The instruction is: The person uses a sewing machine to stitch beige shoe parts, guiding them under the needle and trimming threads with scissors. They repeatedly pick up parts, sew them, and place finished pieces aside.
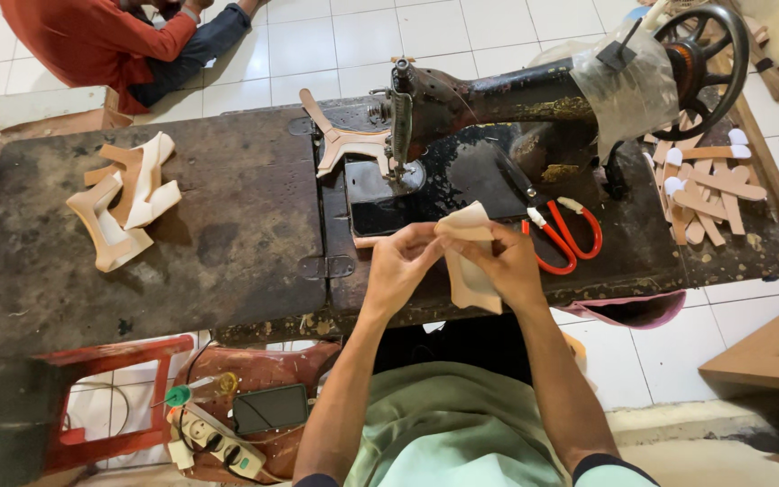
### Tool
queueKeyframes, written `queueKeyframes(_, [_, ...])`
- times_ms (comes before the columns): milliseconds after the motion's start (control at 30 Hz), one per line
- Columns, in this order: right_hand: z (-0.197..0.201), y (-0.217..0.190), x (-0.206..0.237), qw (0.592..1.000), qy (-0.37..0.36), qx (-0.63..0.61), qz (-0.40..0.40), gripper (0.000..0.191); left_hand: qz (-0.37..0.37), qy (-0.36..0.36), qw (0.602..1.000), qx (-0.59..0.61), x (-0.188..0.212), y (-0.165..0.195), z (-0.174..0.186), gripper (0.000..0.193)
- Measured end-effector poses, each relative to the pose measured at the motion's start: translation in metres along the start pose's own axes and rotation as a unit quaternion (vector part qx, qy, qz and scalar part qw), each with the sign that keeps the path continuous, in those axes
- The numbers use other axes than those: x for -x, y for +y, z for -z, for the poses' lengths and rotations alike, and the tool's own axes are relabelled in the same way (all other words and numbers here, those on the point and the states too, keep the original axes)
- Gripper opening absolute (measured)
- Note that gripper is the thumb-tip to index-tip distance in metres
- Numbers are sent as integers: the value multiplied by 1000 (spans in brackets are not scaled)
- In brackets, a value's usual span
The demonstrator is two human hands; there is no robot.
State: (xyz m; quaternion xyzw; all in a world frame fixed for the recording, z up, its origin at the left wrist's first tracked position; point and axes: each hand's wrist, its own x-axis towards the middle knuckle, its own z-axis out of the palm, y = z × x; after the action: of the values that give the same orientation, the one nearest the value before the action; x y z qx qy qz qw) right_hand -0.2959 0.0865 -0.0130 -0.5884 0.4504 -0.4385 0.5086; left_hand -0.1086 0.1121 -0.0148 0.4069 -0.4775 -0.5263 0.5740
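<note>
Both my hands hold a beige leather piece over the front edge of the dark sewing table. My left hand pinches its left edge, and my right hand grips its upper right part with the fingers folded over it. Just behind my hands stands an old black sewing machine, with another beige cut piece lying under its needle end. Red-handled scissors lie on the table right of my right hand.
A stack of beige cut pieces lies at the table's left. Several tan strips lie at its right end. A person in a red shirt sits on the tiled floor behind. A red stool, power strip and phone are below left.
</note>
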Motion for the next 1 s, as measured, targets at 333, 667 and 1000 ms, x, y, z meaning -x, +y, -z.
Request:
queueKeyframes(333, [-2,5,1,995,40,-93,18,8,2,50,998,-25,0,-5,3,29])
queueKeyframes(667, [9,-17,-48,997,-43,15,66,30,-23,56,998,25,1,10,7,22])
queueKeyframes(1000, [-26,-11,-143,923,-227,267,159,37,-296,-82,769,-560,-29,37,66,21])
